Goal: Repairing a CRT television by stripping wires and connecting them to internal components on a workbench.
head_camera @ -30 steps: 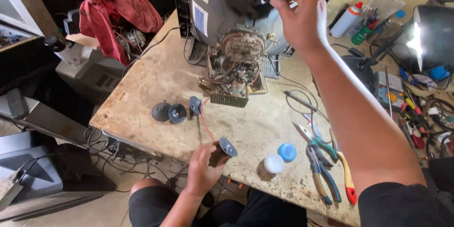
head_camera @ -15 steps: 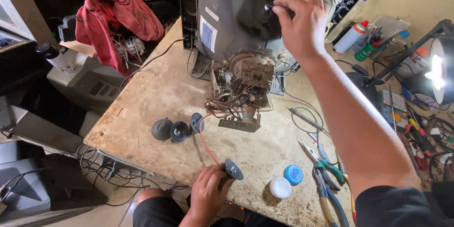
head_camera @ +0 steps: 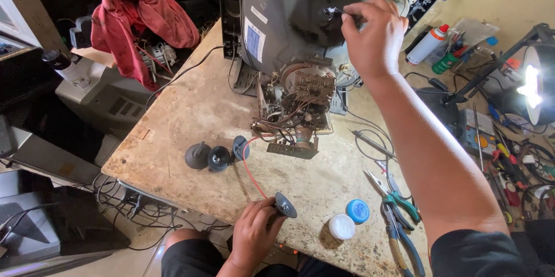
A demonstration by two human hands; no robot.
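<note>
— The worktable (head_camera: 191, 115)? 
— Worn, stained, rough and matt.
— The picture tube (head_camera: 289, 17)? 
— Smooth grey glass, dull sheen, dusty.
— The suction cap (head_camera: 284, 205)? 
— Matt black rubber, on a glossy red wire (head_camera: 250, 167).
— The rag (head_camera: 139, 17)? 
— Crumpled red cloth.

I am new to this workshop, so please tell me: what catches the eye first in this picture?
First, the big grey picture tube standing at the table's far edge, where the right hand presses a thin metal tool to its back. Nearer, the left hand holds a dark rubber suction cap on a red wire. A crumpled red cloth lies far left.
</note>
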